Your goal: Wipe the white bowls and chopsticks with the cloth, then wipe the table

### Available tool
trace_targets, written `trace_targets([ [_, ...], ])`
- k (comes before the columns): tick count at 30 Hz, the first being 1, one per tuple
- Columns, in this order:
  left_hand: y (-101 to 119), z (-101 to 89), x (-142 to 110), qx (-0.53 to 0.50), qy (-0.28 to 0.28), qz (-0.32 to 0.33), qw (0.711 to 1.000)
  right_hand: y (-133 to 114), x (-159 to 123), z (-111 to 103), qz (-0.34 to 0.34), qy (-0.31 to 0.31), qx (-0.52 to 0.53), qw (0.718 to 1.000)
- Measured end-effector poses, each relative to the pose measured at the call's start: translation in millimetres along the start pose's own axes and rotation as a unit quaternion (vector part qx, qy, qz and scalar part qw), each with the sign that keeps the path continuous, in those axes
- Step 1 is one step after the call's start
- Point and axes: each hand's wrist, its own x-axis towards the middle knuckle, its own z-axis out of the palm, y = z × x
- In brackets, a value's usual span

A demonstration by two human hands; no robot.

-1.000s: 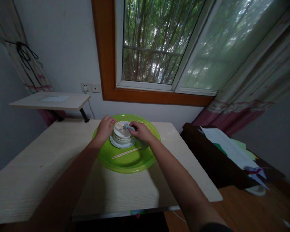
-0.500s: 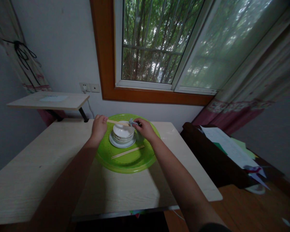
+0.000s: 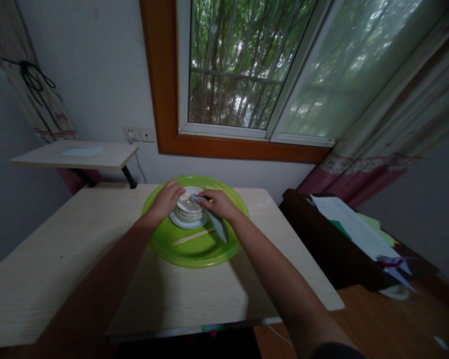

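My left hand [image 3: 168, 199] is closed on one end of a pair of chopsticks [image 3: 186, 196], held over a stack of white bowls [image 3: 189, 215]. In my right hand [image 3: 217, 202] is a grey-blue cloth [image 3: 219, 227], pinched around the other end of the chopsticks and hanging down on the right. The bowls stand on a white plate [image 3: 175, 221] in a large green tray [image 3: 194, 262]. Another pair of chopsticks [image 3: 192, 237] lies in the tray in front of the bowls, its right end close to the hanging cloth.
The tray rests on a pale wooden table [image 3: 194, 294]. A raised shelf [image 3: 78, 154] stands at the back left, and wall sockets [image 3: 138, 134] sit behind it. Right of the table is a dark brown piece of furniture [image 3: 322, 244] with papers [image 3: 353, 224]. A window [image 3: 247, 75] is behind.
My left hand has moved right, closer to my right hand, with less of the chopsticks showing between them. The cloth now hangs down below my right hand.
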Motion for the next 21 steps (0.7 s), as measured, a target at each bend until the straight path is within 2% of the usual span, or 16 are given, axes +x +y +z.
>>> trace_targets([
  [3, 5.7, 0.2, -0.3, -0.016, -0.019, 0.020, 0.999, -3.7, 0.0, 1.3, 0.004, -0.003, 0.013, 1.000],
  [6, 7.9, -1.1, -0.1, -0.021, -0.012, 0.013, 1.000, -6.9, 0.0, 1.4, 0.018, -0.001, 0.031, 0.999],
  [12, 5.2, -5.4, 1.2, 0.008, 0.057, -0.025, 0.998, -7.5, 0.0, 0.0, 0.035, 0.006, 0.023, 0.999],
  [18, -6.2, -14.4, 2.0, 0.036, 0.159, -0.110, 0.980, 3.5, 0.0, -1.9, 0.052, 0.021, 0.015, 0.998],
  [21, -10.4, -17.4, 1.8, 0.034, 0.176, -0.135, 0.974, 8.7, -0.1, -2.5, 0.068, 0.024, 0.006, 0.997],
])
